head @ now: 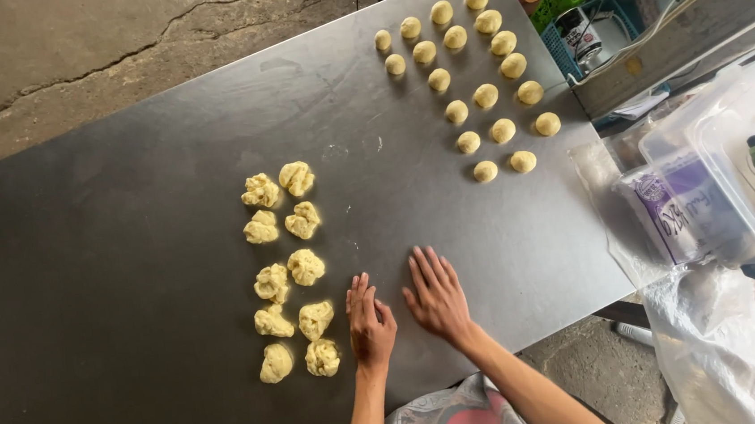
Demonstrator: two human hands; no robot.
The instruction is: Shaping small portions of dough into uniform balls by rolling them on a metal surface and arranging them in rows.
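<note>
My left hand (370,322) lies flat, palm down, on the dark metal table (130,258), just right of a double column of several rough, torn lumps of yellow dough (291,271). Whether anything is under the palm is hidden. Beside it, my right hand (438,295) also rests palm down with fingers spread, touching only the table surface. Farther away, at the table's far right, several smooth rolled dough balls (473,79) sit in neat rows.
A clear plastic container and bags (716,176) lie off the table's right edge. A blue basket with a can (588,34) stands at the far right corner. Cracked concrete floor (68,48) shows beyond the table's far edge.
</note>
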